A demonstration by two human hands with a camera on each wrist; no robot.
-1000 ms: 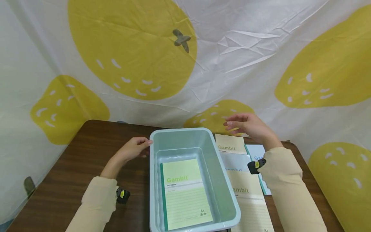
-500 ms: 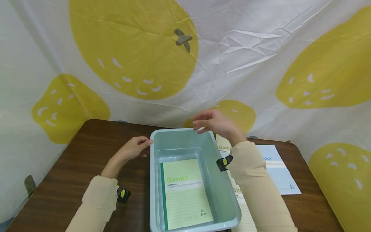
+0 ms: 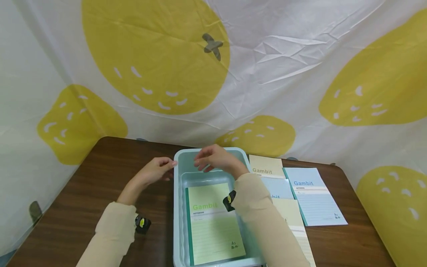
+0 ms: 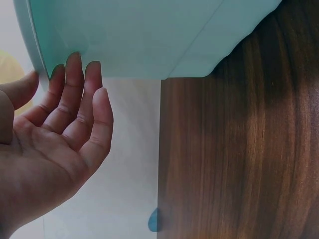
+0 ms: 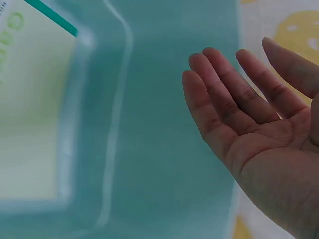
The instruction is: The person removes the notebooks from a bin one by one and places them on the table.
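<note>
A pale green plastic bin point(image 3: 178, 218) stands on the table, and a green Gambit notebook point(image 3: 213, 231) lies flat on its floor. At the bin's far left corner, my left hand point(image 3: 155, 171) pinches the rim. The left wrist view shows the thumb on the rim and the fingertips point(image 4: 74, 62) against the outer wall below it. My right hand point(image 3: 217, 158) is over the far end of the bin, holding nothing. Its fingers are relaxed and slightly bent, as the right wrist view shows of the hand point(image 5: 254, 114). The right forearm hides part of the bin's right side.
To the bin's right lie several more notebooks: a blue one point(image 3: 317, 202) on the table, beside an overlapping row with a cream one point(image 3: 267, 163) at the back. A fruit-printed curtain point(image 3: 267, 92) hangs behind the table's far edge. Brown tabletop point(image 3: 110, 174) shows at the left.
My right hand has moved left from above the notebooks, across the bin's far right corner, to over the bin. The left hand and the bin have stayed in place.
</note>
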